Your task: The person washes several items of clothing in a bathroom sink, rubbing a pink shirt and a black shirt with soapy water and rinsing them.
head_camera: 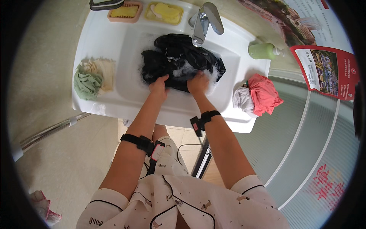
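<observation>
A wet black garment (pixel 183 57) lies bunched in the basin of the white sink (pixel 125 94), with soap suds (pixel 183 70) on and around it. At its near left edge, my left hand (pixel 159 86) grips the cloth, thumb on top and fingers partly hidden. My right hand (pixel 198 83) is closed on the near right part, its fingertips hidden by cloth and foam. Above the garment's far side reaches the chrome faucet (pixel 201 25); no running water shows.
Green and cream cloths (pixel 88 80) sit on the left rim; red and white cloths (pixel 264 94) lie on the right corner. A green pump bottle (pixel 261 51) lies at far right. Soap dishes (pixel 164 13) line the back. Black straps (pixel 210 116) with devices circle both forearms.
</observation>
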Demonstrator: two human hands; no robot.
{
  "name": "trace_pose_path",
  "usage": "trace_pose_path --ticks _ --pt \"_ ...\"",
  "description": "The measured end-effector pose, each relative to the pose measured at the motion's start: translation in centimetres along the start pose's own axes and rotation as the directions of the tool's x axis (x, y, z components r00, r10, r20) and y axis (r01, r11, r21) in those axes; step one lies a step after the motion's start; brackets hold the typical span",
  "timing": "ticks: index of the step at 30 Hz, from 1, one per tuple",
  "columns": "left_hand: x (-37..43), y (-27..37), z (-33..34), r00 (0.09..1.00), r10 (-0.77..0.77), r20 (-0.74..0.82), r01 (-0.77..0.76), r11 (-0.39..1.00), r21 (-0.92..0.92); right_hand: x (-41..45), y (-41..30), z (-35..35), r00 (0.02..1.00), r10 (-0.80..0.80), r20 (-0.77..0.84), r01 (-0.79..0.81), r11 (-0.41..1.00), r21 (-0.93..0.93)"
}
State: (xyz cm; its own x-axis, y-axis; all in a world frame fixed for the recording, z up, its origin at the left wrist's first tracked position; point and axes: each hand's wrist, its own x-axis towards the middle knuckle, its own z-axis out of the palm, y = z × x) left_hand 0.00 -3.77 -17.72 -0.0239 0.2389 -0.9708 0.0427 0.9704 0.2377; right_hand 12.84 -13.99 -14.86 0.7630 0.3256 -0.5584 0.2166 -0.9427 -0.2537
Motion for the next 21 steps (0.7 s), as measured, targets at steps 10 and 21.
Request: trace_pose_path --ticks 10,21 --pt "-5.1 1.6 1.9 0.729 -0.160 0.665 0.290 0.953 -0.089 -12.2 -5.7 -2.9 0.983 -0.145 -0.111 0.182 0.718 0.672" --pt "-7.0 0.2 4.4 0.848 -0.035 0.529 0.062 0.998 -0.033 -7.3 -3.8 -1.7 0.917 0.033 -0.398 0.165 0.877 0.452"
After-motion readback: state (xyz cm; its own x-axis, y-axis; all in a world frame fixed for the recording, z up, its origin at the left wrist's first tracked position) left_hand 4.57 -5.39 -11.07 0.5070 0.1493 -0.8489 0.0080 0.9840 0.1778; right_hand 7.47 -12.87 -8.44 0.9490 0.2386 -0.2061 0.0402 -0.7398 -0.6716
